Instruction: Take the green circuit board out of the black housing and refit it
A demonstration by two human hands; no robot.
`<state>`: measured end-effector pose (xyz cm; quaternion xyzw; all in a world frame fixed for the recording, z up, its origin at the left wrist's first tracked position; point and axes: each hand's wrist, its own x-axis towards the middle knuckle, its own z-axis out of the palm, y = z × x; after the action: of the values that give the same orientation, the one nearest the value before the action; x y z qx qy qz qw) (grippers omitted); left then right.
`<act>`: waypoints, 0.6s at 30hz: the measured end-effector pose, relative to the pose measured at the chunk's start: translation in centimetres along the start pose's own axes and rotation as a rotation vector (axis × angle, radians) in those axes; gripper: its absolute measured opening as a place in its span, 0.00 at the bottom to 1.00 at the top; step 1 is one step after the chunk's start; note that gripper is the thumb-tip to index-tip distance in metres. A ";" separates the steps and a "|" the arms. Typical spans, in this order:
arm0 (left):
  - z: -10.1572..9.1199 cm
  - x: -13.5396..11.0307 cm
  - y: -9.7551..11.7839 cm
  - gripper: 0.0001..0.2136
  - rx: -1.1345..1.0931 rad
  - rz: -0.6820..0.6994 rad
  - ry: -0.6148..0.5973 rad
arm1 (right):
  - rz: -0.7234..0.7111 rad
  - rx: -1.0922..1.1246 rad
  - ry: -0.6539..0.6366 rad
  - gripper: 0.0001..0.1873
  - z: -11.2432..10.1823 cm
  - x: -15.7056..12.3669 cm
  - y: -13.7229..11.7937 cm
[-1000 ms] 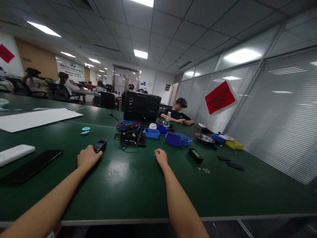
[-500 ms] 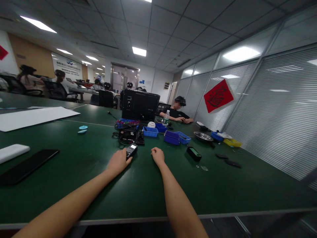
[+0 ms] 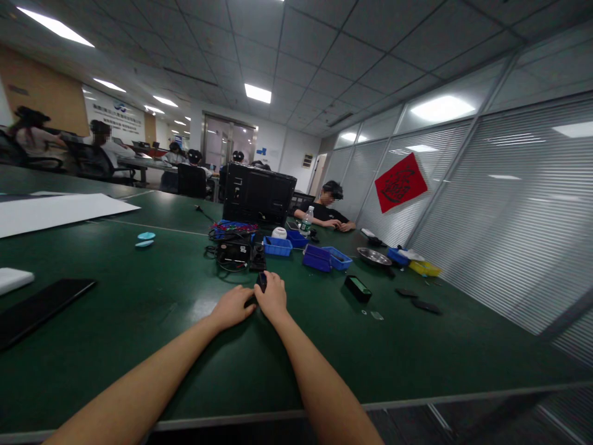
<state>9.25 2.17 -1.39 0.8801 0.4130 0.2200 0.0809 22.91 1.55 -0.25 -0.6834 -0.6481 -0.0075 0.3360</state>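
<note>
Since the earlier frame, the dark handheld device (image 3: 262,282) has been brought rightward over the tabletop (image 3: 417,358) by the left hand (image 3: 234,307), and the right hand (image 3: 272,295) has shifted leftward to meet it. The device sits between the two hands, about midway between the near edge and the far edge. The left grip is closed around its nearer end, the right grip around its side; the fingers cover most of it, so its screen cannot be read.

Judging from this, getting both hands onto the device is done; letting go of it is not, and anything further left does not show.

Counted from the left edge: one white sheet (image 3: 65,213) on top, one white block (image 3: 13,281) cut by the view, one black slab (image 3: 46,307), two light-blue pieces (image 3: 146,236), one black adapter (image 3: 234,251) by tangled cables, one black monitor (image 3: 259,194) toward the far edge, one white ball (image 3: 279,233), five blue trays (image 3: 278,251), one bottle (image 3: 306,222), one black box (image 3: 357,289), one clear scrap (image 3: 377,316). Toward the right edge: one metal dish (image 3: 375,257), two dark flat pieces (image 3: 426,306), one yellow tray (image 3: 419,269). One person (image 3: 327,213) sits along the far edge.
</note>
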 end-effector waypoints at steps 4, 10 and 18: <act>0.2 0.3 -0.7 0.15 -0.118 -0.049 0.024 | 0.100 -0.160 -0.106 0.33 -0.2 0.0 0.0; 0.0 0.3 -1.6 0.16 -0.242 -0.165 0.015 | 0.266 -0.241 -0.158 0.31 -2.4 1.7 3.1; -0.7 0.1 -1.5 0.18 -0.332 -0.194 0.016 | 0.323 -0.302 -0.158 0.32 -3.6 2.0 4.7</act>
<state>7.94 3.20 -1.24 0.8090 0.4545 0.2831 0.2425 28.90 1.94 1.29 -0.8191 -0.5463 0.0028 0.1752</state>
